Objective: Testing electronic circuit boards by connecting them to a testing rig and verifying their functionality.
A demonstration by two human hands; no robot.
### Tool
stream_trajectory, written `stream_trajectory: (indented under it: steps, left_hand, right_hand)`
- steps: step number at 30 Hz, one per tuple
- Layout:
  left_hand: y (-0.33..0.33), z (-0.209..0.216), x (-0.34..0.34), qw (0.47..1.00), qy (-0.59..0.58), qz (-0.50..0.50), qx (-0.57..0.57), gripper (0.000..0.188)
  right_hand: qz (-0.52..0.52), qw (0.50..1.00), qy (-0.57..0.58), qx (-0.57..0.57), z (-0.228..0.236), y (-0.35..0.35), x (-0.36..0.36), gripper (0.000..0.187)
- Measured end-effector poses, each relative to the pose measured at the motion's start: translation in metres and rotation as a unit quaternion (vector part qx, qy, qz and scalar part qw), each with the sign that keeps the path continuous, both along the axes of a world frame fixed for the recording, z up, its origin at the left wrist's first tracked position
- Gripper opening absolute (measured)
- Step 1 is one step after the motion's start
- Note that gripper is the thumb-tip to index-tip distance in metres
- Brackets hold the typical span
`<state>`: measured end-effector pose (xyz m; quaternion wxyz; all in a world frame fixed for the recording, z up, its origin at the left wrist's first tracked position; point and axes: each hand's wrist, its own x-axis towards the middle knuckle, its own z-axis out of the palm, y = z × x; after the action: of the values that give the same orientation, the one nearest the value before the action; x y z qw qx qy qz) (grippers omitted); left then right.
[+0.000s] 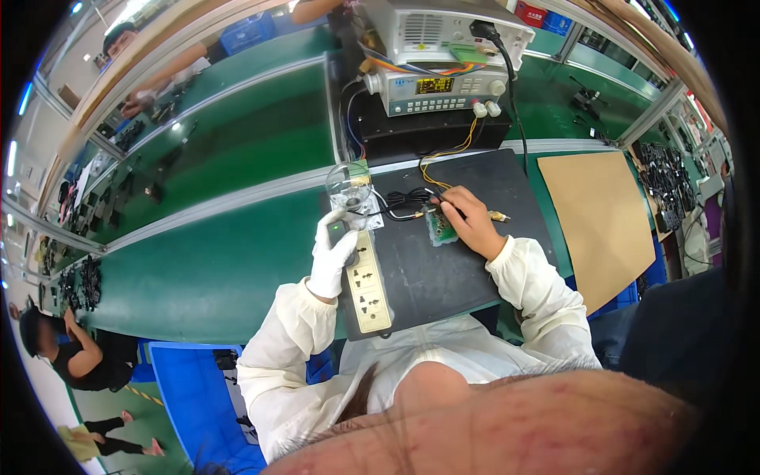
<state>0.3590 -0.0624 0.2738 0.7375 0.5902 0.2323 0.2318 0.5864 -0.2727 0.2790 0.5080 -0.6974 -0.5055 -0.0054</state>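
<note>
My left hand (329,257), in a white glove, is closed around a black plug-in adapter (339,230) with a small green light. The adapter sits at the far end of a cream power strip (369,293). Just beyond the fingers stands a clear glass bulb (348,184). My bare right hand (473,222) rests over a small green circuit board (442,229), with thumb and forefinger pinched on the end of a black cable (408,201). The palm side of that hand is hidden. A brass-coloured plug (499,216) pokes out beside its wrist.
A black mat (419,289) lies under the work. Behind it, electronic instruments (443,91) stand stacked on a black box, with yellow and black wires. Brown cardboard (598,222) lies at right, near piled black cables (669,186). A blue bin (194,396) is at lower left. Other people are at left.
</note>
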Motion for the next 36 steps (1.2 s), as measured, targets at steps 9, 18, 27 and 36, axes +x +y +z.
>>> stream_trajectory:
  steps: [9,18,27,36]
  left_hand:
    - [0.003,-0.009,0.0,1.0,-0.006,0.018,0.017,0.052]
    - [0.0,0.001,-0.001,1.0,0.008,-0.007,0.0,0.05]
    - [0.002,-0.007,0.001,1.0,-0.011,0.004,0.022,0.049]
    - [0.0,0.0,0.001,0.999,0.015,0.008,0.04,0.05]
  right_hand:
    - [-0.047,0.993,-0.102,-0.049,0.005,-0.01,0.01,0.012]
    - [-0.056,0.996,-0.029,-0.067,0.003,-0.011,0.008,0.016]
    - [-0.018,0.998,-0.009,-0.054,0.002,-0.01,0.004,0.018]
    - [0.008,0.997,-0.005,-0.073,0.002,-0.01,0.004,0.017]
